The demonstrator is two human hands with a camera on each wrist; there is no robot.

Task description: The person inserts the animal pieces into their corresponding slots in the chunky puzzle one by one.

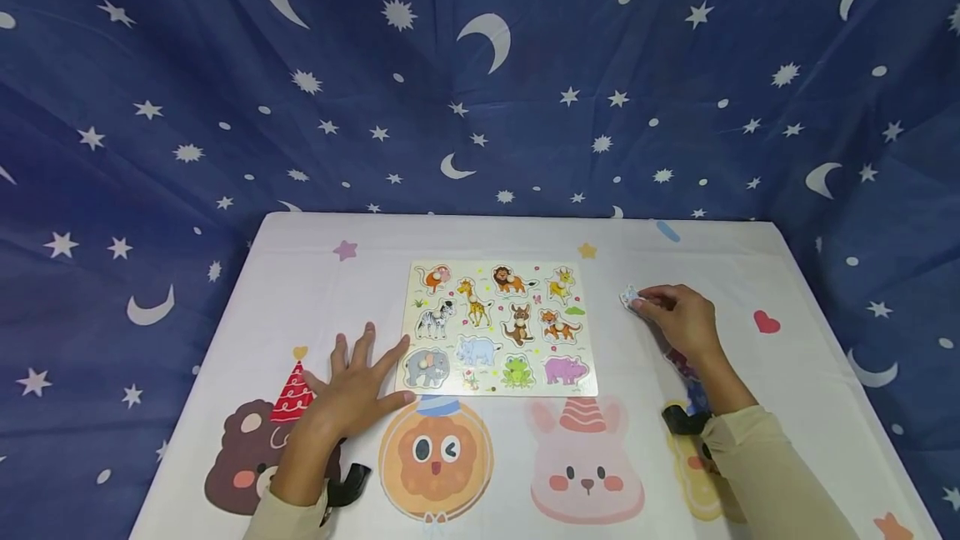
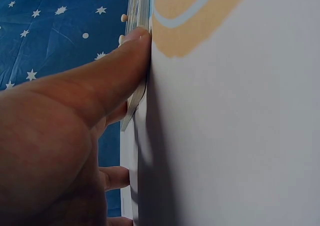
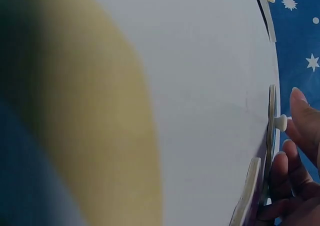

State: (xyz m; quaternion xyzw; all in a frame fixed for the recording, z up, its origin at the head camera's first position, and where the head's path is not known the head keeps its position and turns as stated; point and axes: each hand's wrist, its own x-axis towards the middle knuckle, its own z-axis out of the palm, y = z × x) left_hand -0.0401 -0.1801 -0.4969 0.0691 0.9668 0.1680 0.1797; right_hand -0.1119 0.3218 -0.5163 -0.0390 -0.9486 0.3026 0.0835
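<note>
A wooden animal puzzle board (image 1: 502, 386) lies on the table, with knobs on several of its pieces. My left hand (image 1: 352, 398) spreads its fingers beside the board's lower left corner. Its thumb (image 2: 115, 71) touches the board's edge in the left wrist view, and the forefinger is at the left side. To the right of the board, my right hand (image 1: 686, 323) pinches a small pale blue and white puzzle piece (image 1: 628, 296) with thumb and fingers. In the right wrist view, the fingertips are right at its white knob (image 3: 281, 123).
A dark red and purple piece (image 1: 681, 363) lies partly hidden beneath my right wrist. Another wooden piece (image 3: 246, 193) shows edge-on in the right wrist view. The white tablecloth (image 1: 300, 273) carries printed cartoon figures, and a blue star-patterned curtain (image 1: 480, 107) hangs behind the table.
</note>
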